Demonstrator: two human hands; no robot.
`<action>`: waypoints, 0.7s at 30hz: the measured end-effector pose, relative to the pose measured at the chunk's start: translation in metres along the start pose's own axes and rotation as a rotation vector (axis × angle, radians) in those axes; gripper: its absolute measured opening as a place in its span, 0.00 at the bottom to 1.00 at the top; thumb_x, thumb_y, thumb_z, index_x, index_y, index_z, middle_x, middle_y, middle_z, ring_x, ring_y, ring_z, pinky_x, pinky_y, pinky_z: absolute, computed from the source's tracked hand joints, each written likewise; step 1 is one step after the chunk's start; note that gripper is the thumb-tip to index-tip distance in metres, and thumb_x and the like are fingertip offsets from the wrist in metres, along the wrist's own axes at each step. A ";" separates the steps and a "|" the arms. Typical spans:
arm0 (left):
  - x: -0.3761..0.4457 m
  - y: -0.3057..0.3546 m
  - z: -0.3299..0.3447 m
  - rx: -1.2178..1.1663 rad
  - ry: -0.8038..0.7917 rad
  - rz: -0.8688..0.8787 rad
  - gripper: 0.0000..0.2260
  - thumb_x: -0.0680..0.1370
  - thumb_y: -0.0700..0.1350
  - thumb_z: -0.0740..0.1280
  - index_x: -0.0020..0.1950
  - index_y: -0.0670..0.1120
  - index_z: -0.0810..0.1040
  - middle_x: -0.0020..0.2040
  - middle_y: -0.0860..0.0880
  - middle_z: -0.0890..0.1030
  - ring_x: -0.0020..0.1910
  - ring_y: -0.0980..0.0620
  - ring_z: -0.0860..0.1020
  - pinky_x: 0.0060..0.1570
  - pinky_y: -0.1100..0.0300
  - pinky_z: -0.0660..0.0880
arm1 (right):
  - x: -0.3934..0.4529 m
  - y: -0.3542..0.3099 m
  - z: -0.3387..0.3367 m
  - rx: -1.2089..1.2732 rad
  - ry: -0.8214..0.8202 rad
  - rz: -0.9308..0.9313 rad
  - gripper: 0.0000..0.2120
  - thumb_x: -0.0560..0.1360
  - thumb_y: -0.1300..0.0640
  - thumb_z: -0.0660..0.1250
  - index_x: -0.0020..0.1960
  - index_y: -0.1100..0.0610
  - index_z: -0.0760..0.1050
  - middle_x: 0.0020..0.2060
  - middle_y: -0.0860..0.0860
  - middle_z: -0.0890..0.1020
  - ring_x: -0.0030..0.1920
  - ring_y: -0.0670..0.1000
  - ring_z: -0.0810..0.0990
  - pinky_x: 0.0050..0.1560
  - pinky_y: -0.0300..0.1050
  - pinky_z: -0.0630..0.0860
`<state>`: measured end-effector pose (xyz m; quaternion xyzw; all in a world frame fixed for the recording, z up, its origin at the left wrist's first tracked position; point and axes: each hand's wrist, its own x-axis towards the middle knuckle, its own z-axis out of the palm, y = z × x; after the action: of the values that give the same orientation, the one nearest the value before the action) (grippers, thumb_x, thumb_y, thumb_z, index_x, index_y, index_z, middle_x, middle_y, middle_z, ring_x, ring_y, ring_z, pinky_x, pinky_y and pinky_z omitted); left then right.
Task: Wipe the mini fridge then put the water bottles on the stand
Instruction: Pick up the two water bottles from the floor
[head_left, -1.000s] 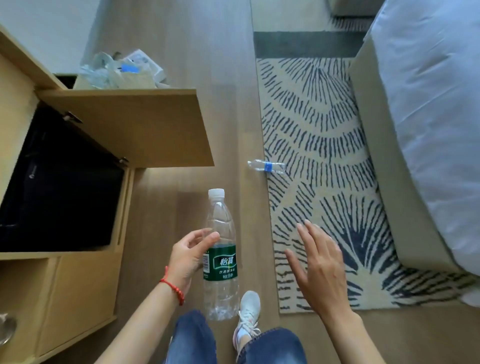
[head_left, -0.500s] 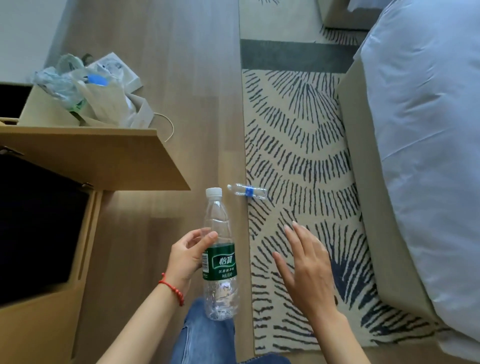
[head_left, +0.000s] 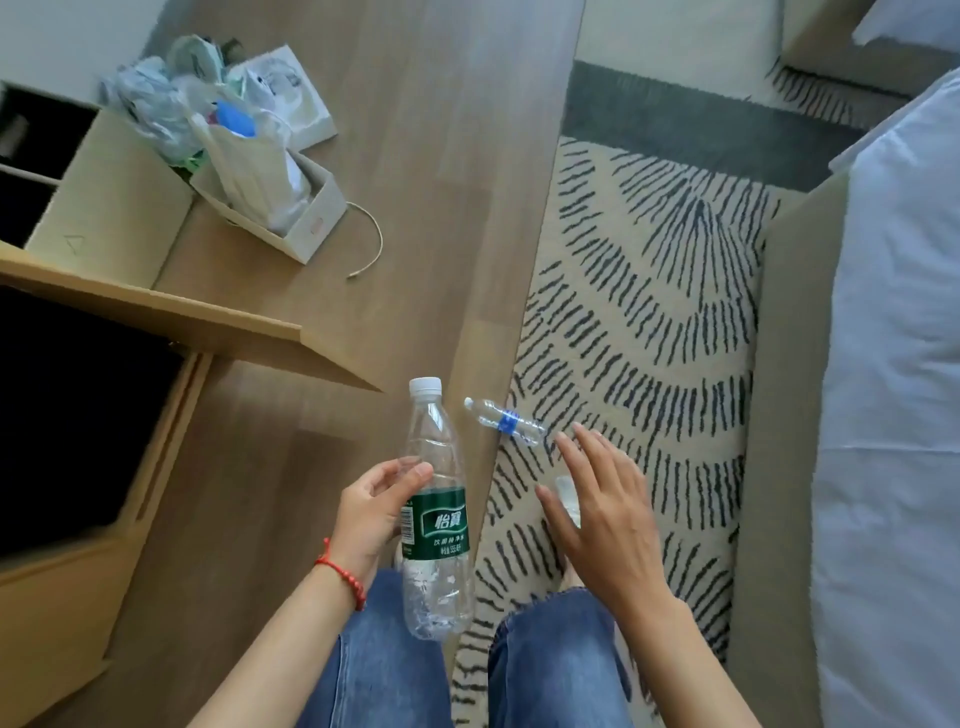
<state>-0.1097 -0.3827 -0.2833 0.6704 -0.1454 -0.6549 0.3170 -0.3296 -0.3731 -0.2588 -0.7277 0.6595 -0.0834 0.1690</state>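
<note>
Beside the rug (head_left: 649, 291), nearest the knees, the left hand (head_left: 371, 514) grips a green-labelled bottle (head_left: 435, 512) marked 怡寶; the right hand (head_left: 605, 512) hangs spread, empty. Beyond, on the rug's edge, a small bottle (head_left: 506, 422) lies flat — neither is on a stand yet.

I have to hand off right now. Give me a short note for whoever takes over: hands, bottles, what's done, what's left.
Left hand: gripping the green-label bottle, upright, cap on.
Right hand: open and empty, reaching toward the small bottle.
Small bottle: lying on its side at the rug edge, untouched.
Cabinet door: open; dark interior.
Done: one bottle picked up. Wiping cannot be judged.
Left: grab the small bottle, put both on the stand, which is not in view.
</note>
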 end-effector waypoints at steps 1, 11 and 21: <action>0.003 0.002 0.008 -0.028 0.020 0.001 0.20 0.62 0.50 0.75 0.50 0.45 0.78 0.51 0.42 0.81 0.46 0.49 0.80 0.41 0.59 0.75 | 0.013 0.009 -0.002 -0.001 -0.025 -0.021 0.24 0.77 0.45 0.54 0.66 0.58 0.67 0.64 0.57 0.74 0.65 0.53 0.67 0.66 0.49 0.62; 0.030 -0.024 0.092 -0.302 0.380 0.012 0.15 0.62 0.49 0.74 0.46 0.47 0.78 0.46 0.47 0.81 0.45 0.50 0.78 0.44 0.59 0.72 | 0.133 0.100 -0.012 -0.057 -0.239 -0.423 0.24 0.76 0.44 0.57 0.66 0.56 0.69 0.63 0.56 0.75 0.65 0.52 0.67 0.64 0.46 0.60; 0.082 -0.092 0.127 -0.400 0.505 -0.053 0.26 0.59 0.53 0.75 0.54 0.45 0.78 0.49 0.50 0.81 0.49 0.51 0.79 0.42 0.62 0.71 | 0.159 0.133 0.075 -0.057 -0.410 -0.554 0.24 0.75 0.43 0.55 0.68 0.53 0.65 0.65 0.54 0.74 0.65 0.53 0.68 0.66 0.46 0.62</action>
<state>-0.2446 -0.3928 -0.3964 0.7399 0.0870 -0.4914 0.4511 -0.4092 -0.5300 -0.3918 -0.8851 0.3915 0.0402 0.2483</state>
